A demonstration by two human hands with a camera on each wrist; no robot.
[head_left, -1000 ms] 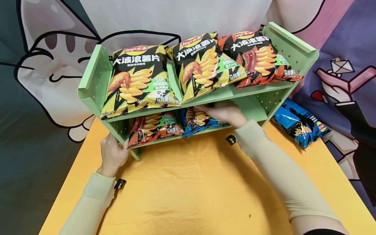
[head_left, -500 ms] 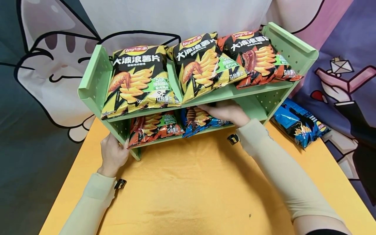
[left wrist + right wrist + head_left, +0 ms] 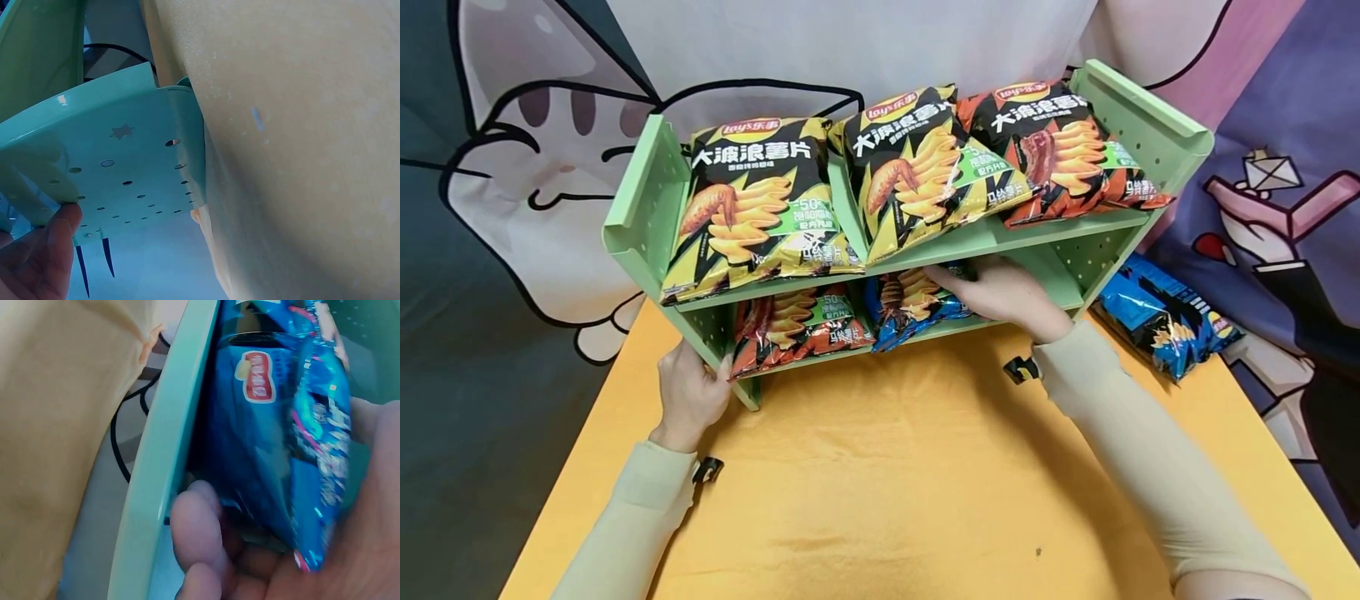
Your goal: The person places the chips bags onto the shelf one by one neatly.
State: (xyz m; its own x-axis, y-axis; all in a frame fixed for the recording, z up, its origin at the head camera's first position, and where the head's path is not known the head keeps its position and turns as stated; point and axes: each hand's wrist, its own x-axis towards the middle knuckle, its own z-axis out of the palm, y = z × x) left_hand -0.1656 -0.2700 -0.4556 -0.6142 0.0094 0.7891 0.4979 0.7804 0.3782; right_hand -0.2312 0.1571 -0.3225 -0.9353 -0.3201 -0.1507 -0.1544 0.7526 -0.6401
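A green two-tier shelf [image 3: 1150, 137] stands on the table. My left hand [image 3: 688, 396] grips the lower part of its left side panel; in the left wrist view, fingertips of that hand [image 3: 53, 253] lie on the perforated panel. On the lower tier, my right hand [image 3: 1011, 293] holds the right end of a blue chip bag [image 3: 898, 325], its thumb toward the front. In the right wrist view, fingers [image 3: 197, 528] curl round the end of this bag [image 3: 244, 444]. A red chip bag [image 3: 842, 329] lies left of it on the same tier.
Two black-and-yellow chip bags [image 3: 745, 200] and red chip bags [image 3: 1052, 150] lean on the upper tier. Another blue chip bag area [image 3: 1157, 308] lies on the yellow table [image 3: 880, 483], right of the shelf. A printed cloth [image 3: 925, 42] hangs behind.
My right hand has shifted to the right and its forearm has moved the same way. The left hand keeps its grip on the shelf panel.
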